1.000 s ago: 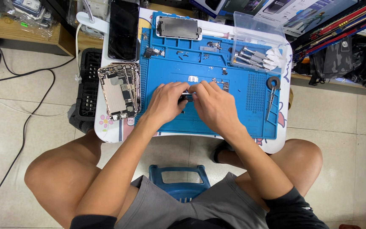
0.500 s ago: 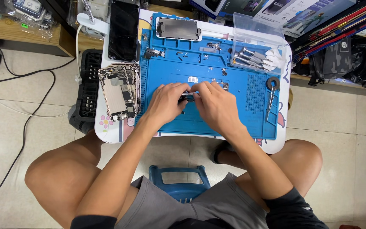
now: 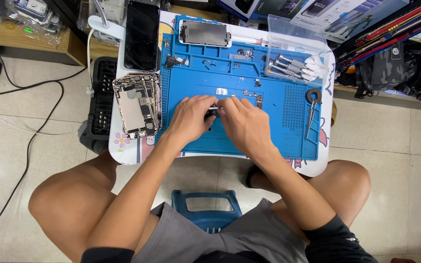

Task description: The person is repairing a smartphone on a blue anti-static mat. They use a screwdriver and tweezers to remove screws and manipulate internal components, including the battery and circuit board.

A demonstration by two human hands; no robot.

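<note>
From my remote seat I look down on a small white desk (image 3: 127,156) with a big blue work mat (image 3: 278,136) covering most of it, under both hands. To the outside of my left hand (image 3: 191,119) lies a stack of opened phone bodies (image 3: 136,104), well apart from the fingers, and beyond that stack rests a black phone (image 3: 142,34), face up. Straight ahead of both hands, at the mat's far edge, sits a silver phone plate (image 3: 204,33). Ahead and to the outside of my right hand (image 3: 244,124) stands a clear plastic tray (image 3: 293,53) holding several metal screwdrivers (image 3: 284,67). Further to that side lie tweezers (image 3: 311,117) with a small black ring (image 3: 313,95) just beyond them.

Both hands meet at the mat's middle. The left hand is curled with its fingertips pinched on a small dark-and-silver part (image 3: 214,110); the right hand is curled too, fingertips closed on the same part from the other side. The part sits between the two sets of fingertips, mostly hidden, so I cannot tell its kind.
</note>
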